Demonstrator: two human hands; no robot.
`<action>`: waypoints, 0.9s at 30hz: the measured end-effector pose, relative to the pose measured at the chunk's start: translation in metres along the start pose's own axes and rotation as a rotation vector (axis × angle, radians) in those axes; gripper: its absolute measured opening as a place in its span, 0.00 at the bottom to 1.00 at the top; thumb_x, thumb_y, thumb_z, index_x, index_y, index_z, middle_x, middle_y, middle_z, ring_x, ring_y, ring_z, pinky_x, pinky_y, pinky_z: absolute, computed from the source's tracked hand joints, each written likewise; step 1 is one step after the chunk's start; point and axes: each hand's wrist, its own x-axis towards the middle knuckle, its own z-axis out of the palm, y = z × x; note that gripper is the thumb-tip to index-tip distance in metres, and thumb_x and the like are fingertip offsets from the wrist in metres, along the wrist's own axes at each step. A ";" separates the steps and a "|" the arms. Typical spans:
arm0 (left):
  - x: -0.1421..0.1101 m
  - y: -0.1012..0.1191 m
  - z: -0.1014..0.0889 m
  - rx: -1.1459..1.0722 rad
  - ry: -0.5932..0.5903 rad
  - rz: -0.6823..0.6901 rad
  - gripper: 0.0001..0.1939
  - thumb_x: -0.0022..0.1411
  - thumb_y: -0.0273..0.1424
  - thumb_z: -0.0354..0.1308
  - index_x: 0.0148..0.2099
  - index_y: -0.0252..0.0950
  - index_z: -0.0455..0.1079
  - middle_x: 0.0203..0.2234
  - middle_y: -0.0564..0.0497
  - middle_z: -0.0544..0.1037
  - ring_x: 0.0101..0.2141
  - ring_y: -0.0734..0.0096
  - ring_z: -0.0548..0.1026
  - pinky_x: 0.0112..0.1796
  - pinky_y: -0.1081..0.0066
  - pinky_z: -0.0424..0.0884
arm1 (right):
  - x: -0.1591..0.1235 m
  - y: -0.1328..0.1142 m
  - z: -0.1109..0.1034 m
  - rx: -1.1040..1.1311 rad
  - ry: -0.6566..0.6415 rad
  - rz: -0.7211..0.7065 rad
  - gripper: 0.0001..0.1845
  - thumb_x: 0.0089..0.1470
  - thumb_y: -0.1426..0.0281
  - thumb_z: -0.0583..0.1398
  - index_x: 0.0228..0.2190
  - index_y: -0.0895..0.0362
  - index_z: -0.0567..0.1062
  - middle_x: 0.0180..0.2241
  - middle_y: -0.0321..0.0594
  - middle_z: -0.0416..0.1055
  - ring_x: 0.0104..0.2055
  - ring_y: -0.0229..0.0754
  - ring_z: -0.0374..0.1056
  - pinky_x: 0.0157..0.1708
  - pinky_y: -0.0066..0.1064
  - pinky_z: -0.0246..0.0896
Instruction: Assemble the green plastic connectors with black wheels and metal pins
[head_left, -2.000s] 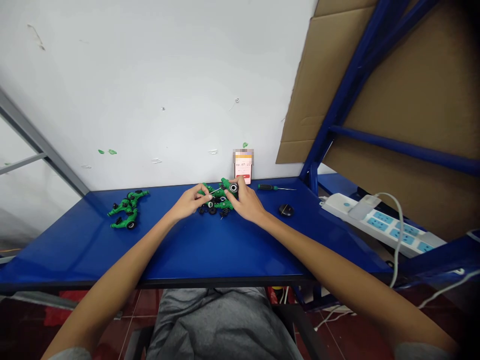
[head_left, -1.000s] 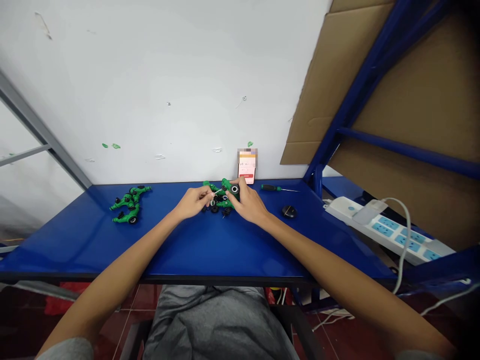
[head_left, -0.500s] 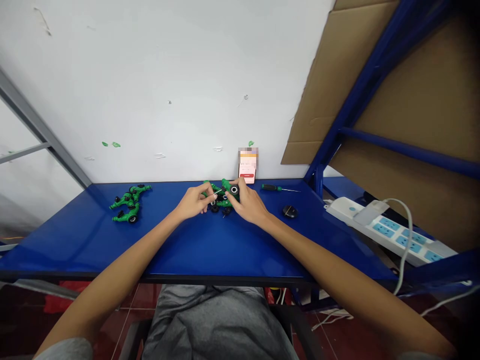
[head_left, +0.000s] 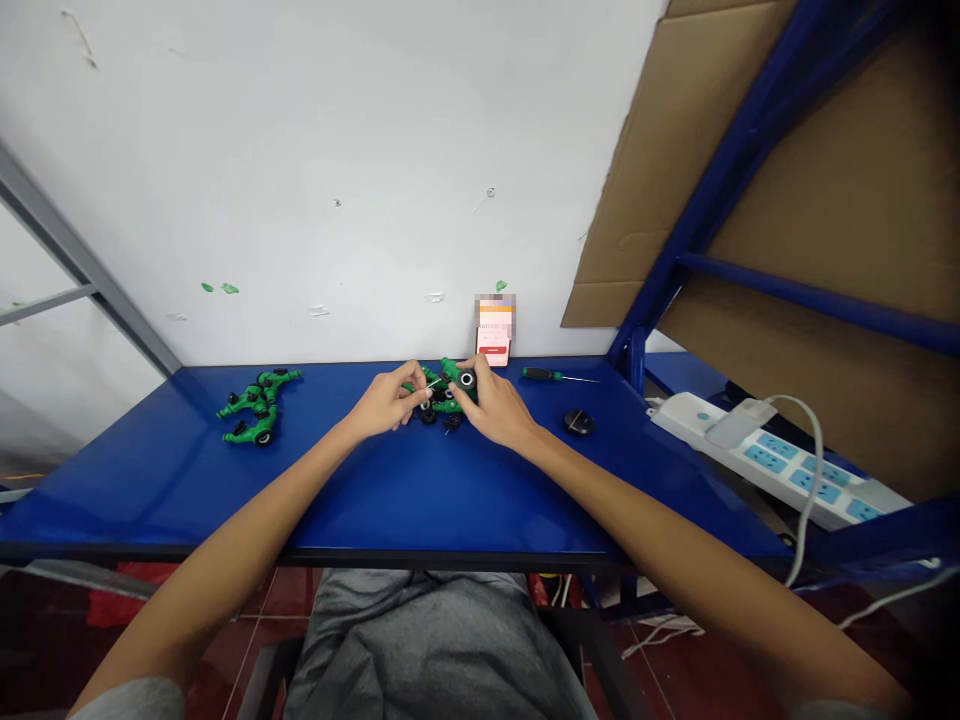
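I see the left hand [head_left: 388, 402] pinching a thin rod [head_left: 434, 383], one end lost in its grip. The right hand [head_left: 495, 402] clasps a green toy piece [head_left: 448, 365], partly covering it. Between both hands, small dark parts [head_left: 428, 416] on the tabletop [head_left: 450, 490] blur together.

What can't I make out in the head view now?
In the head view:
Thin rod: tip too small to tell whether it touches the green part; the left hand hides its other end.
The green part: partly hidden by the right hand.
Phone: top pixelated, rest too small to read.
Left sleeve: cut off by the bottom edge.
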 end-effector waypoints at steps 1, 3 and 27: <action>0.000 -0.001 0.000 -0.006 -0.007 0.001 0.12 0.72 0.41 0.59 0.42 0.39 0.63 0.30 0.54 0.79 0.16 0.80 0.71 0.17 0.78 0.66 | 0.000 0.000 0.000 0.000 0.000 0.001 0.17 0.68 0.57 0.55 0.52 0.53 0.64 0.46 0.50 0.79 0.41 0.55 0.78 0.39 0.41 0.66; 0.001 -0.003 0.000 -0.010 -0.020 0.004 0.12 0.73 0.41 0.57 0.42 0.39 0.63 0.31 0.53 0.80 0.17 0.79 0.72 0.19 0.77 0.68 | 0.000 -0.001 0.000 0.001 0.001 0.000 0.17 0.68 0.57 0.55 0.52 0.53 0.64 0.46 0.49 0.79 0.41 0.55 0.78 0.39 0.41 0.66; 0.004 -0.011 0.003 0.079 -0.091 0.019 0.18 0.77 0.41 0.48 0.41 0.36 0.71 0.25 0.54 0.74 0.20 0.76 0.72 0.25 0.76 0.68 | -0.002 -0.005 -0.001 -0.005 -0.040 -0.007 0.16 0.69 0.58 0.54 0.52 0.53 0.64 0.43 0.46 0.79 0.39 0.52 0.77 0.37 0.38 0.65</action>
